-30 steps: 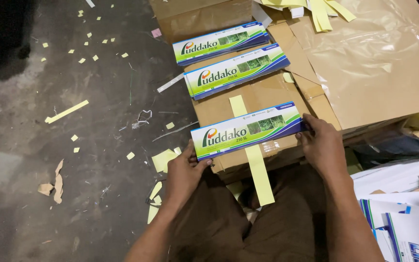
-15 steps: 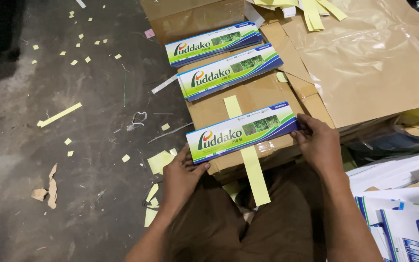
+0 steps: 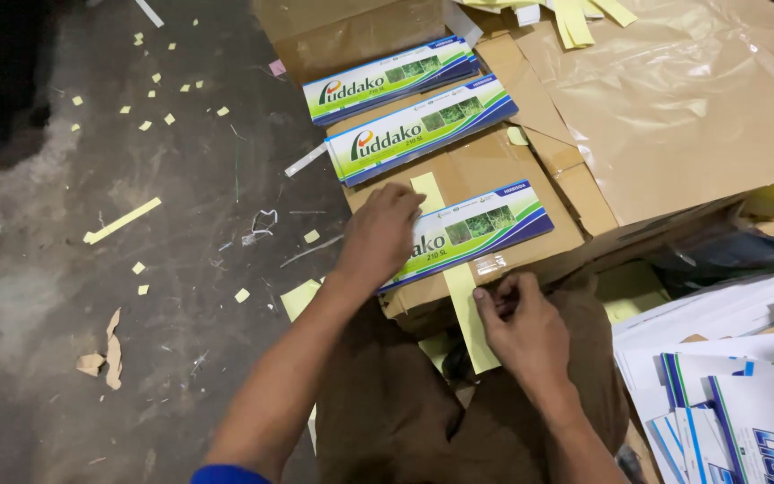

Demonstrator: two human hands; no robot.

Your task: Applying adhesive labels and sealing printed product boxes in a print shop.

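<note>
A flat green, white and blue carton (image 3: 481, 229) lies on a brown cardboard sheet (image 3: 494, 179). My left hand (image 3: 381, 235) presses flat on the carton's left end, fingers together. My right hand (image 3: 523, 327) sits below the carton and pinches the lower part of a long yellow strip (image 3: 469, 309) that runs under the carton. Two more cartons of the same kind lie farther back, one (image 3: 420, 128) in the middle and one (image 3: 387, 79) beyond it.
A dark concrete floor (image 3: 181, 224) on the left is strewn with yellow paper scraps and cardboard bits. Brown wrapping paper (image 3: 683, 99) covers the back right. Stacks of white and blue flat cartons (image 3: 736, 403) lie at the lower right.
Both hands let go of the carton's ends. My left hand moved onto its left end, and my right hand dropped below it onto the yellow strip. The carton now rests on the cardboard.
</note>
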